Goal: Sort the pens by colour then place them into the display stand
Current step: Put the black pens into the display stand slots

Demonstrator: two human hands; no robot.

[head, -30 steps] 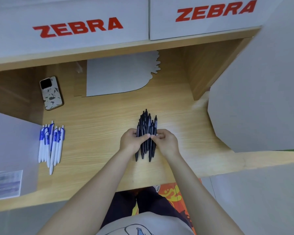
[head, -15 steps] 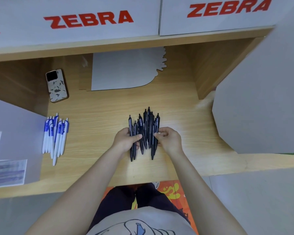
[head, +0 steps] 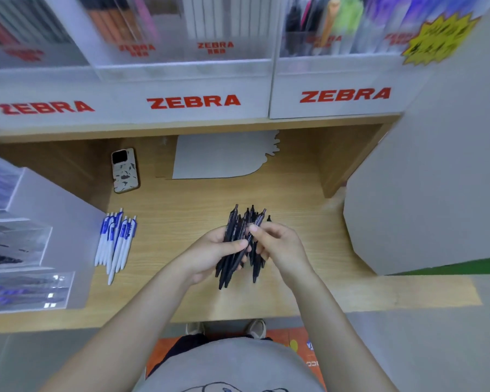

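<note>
A bundle of several black pens (head: pixel 239 230) is lifted a little above the wooden counter (head: pixel 181 222), tips pointing away from me. My left hand (head: pixel 212 250) grips the bundle from the left, thumb across the barrels. My right hand (head: pixel 277 244) holds it from the right, with thumb and fingers pinching the pens. Several white pens with blue clips (head: pixel 116 241) lie side by side on the counter at the left. The white display stand (head: pixel 193 77) marked ZEBRA rises behind the counter, its clear compartments holding blurred coloured pens.
A phone (head: pixel 125 169) in a patterned case lies at the back left. A grey card (head: pixel 224 157) lies flat under the stand. Clear pen trays (head: pixel 17 250) fill the left edge, and a large grey panel (head: pixel 436 179) stands at the right.
Both hands have gathered the black pens and raised them off the counter. My head has tilted up, bringing the stand's upper compartments into view.
</note>
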